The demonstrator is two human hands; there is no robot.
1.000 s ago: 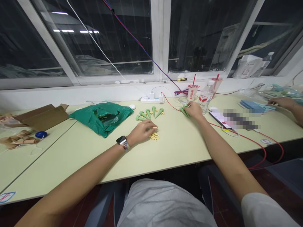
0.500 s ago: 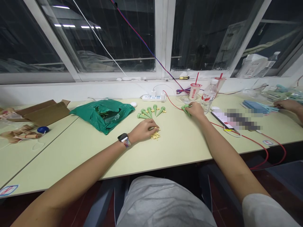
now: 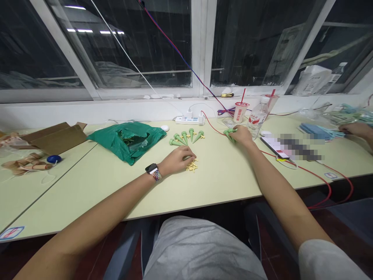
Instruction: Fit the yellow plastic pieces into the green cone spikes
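My left hand (image 3: 178, 158), with a watch on the wrist, hovers or rests at the edge of a small pile of yellow plastic valve pieces (image 3: 191, 167). Its thumb and fingers are pinched together, and what lies between them is hidden. Further right, my right hand (image 3: 243, 137) has its fingers closed on green watering spikes (image 3: 228, 133) at the table's back; how many is unclear. Between the hands, several green cone-shaped spikes (image 3: 184, 137) lie fanned out, some with yellow pieces at their sides.
A torn green plastic bag (image 3: 145, 136) lies left, beside a cardboard box (image 3: 58, 138) and wooden toy with a blue ball (image 3: 54, 159). A power strip (image 3: 189, 120) lies behind. At right are a drink cup (image 3: 240, 112), water bottle (image 3: 256, 118), phone (image 3: 274, 147) and another person's hand (image 3: 352, 129).
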